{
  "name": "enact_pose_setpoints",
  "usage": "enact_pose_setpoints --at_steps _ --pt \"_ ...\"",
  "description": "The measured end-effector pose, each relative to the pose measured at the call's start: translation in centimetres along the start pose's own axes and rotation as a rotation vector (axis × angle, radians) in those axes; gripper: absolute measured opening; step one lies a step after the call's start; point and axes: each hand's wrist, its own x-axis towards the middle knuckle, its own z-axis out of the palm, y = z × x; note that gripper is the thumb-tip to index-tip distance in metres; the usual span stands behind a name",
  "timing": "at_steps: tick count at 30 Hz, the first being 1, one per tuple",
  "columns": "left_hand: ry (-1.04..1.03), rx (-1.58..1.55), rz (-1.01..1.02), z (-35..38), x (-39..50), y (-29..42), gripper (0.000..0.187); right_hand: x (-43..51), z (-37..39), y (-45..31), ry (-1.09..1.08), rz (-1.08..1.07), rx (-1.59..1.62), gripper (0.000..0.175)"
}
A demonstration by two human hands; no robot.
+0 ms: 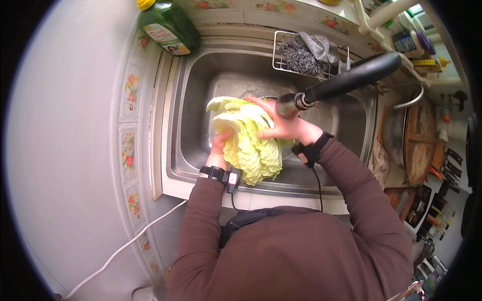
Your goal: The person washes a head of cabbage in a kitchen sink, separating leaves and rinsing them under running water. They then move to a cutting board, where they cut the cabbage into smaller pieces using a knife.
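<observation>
Over the stainless steel sink [203, 64], a bunch of pale green and yellow cabbage leaves [250, 150] is held between both hands. My left hand [221, 145] grips the leaves from the left, its thumb against them and its other fingers hidden under them. On the upper right side, my right hand [280, 124] lies on the leaves with its fingers spread, partly covered by the black faucet [350, 77]. The leaves' ruffled ends hang towards the sink's front edge. Both wrists wear black straps with small wired devices.
A white wire rack [276, 56] with steel wool [301, 56] hangs at the sink's back. A green bottle of dish soap [169, 28] stands at the back left corner. On the right are a metal pot [393, 128] and a round wooden lid [421, 137].
</observation>
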Motion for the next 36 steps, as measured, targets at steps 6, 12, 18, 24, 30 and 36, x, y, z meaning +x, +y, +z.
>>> enact_pose_setpoints --at_steps 6,12,18,24,30,36 --pt "0.025 -0.183 -0.109 2.1 1.1 -0.1 0.073 -1.7 -1.2 0.5 -0.029 0.131 0.529 0.087" --pt "0.098 -0.099 -0.109 0.7 3.6 -2.1 0.063 -2.8 -1.8 2.4 0.063 0.373 0.472 0.067" --pt "-0.006 0.308 -0.088 -1.5 5.3 -3.0 0.052 -5.4 -1.4 5.1 0.216 0.374 0.473 0.083" --pt "0.091 0.442 -0.211 -1.7 6.8 -3.8 0.057 -5.7 -0.8 8.1 0.115 0.449 0.452 0.088" --pt "0.015 0.923 -0.035 -3.3 7.7 -3.9 0.086 -5.4 -0.3 9.6 0.153 0.596 0.239 0.082" --pt "0.165 1.03 -0.139 -4.6 11.4 -3.0 0.078 -6.4 -1.3 10.8 -0.037 0.434 0.106 0.083"
